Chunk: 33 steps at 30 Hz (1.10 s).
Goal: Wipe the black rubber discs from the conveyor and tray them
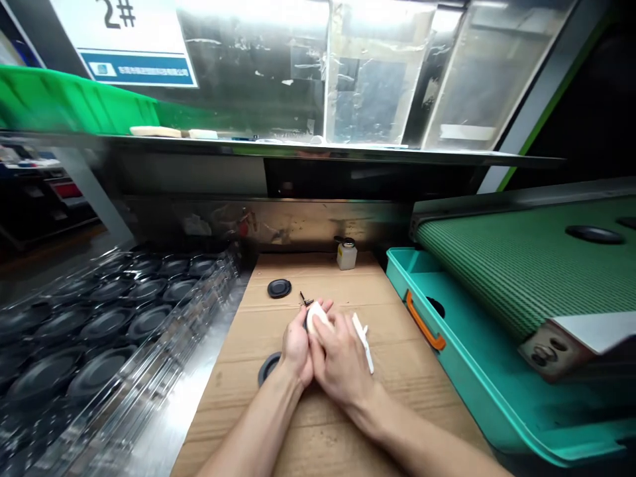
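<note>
Over the cardboard, my left hand (297,346) is closed around a dark round part (307,320), of which only an edge shows. My right hand (342,358) grips a white pad (317,314) and presses it against that part. One black round cap (279,288) lies beyond my hands, and another dark ring-shaped piece (269,368) is partly hidden by my left wrist. Just past my fingertips is a small black tool-like item (305,300), too small to name. A white strip-shaped object (364,343) lies right of my right hand.
Clear plastic trays (149,351) of black round parts stand at left. A small dispenser bottle (346,254) sits at the back of the cardboard (397,397). On the right are a teal bin (457,371) with an orange handle and a green conveyor belt (521,258) carrying black discs.
</note>
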Each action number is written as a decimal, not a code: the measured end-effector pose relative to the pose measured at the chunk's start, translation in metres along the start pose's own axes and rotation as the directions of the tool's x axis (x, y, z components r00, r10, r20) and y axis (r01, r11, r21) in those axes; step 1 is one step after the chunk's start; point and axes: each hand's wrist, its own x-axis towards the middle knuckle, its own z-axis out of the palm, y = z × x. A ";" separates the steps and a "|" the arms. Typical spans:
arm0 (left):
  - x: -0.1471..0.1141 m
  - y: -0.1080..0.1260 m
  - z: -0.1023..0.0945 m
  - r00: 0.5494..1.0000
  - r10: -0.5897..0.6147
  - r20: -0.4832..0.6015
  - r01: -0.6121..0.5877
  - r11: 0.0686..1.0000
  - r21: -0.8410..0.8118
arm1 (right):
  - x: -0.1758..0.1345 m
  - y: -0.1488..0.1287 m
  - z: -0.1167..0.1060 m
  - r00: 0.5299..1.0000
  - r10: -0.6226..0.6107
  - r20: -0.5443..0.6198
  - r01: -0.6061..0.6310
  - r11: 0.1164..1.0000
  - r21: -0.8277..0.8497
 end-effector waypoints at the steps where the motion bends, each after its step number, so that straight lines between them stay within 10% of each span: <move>1: -0.001 -0.002 0.001 1.000 -0.001 -0.022 0.001 1.000 0.002 | 0.000 0.001 0.000 1.000 -0.002 0.007 0.002 1.000 -0.001; 12: -0.004 -0.016 0.007 0.998 0.063 0.011 -0.064 0.995 0.075 | 0.020 0.038 -0.020 0.991 0.087 0.097 -0.101 0.983 0.152; 16: -0.013 -0.022 0.008 0.993 0.028 0.113 -0.073 0.905 0.419 | 0.063 0.052 -0.038 0.978 0.193 0.075 -0.204 0.956 0.211; 20: -0.023 -0.029 0.008 0.940 -0.018 0.342 -0.269 0.580 0.769 | 0.110 0.033 -0.011 0.916 0.246 0.316 -0.281 0.957 0.070; 25: -0.025 -0.021 0.007 0.870 0.053 0.490 -0.430 0.568 0.702 | 0.131 0.002 0.025 0.834 0.322 0.447 -0.363 0.932 0.007; 33: -0.024 -0.017 0.013 0.911 -0.005 0.413 -0.388 0.332 0.860 | 0.090 0.046 -0.070 0.857 0.327 0.398 -0.471 0.809 0.351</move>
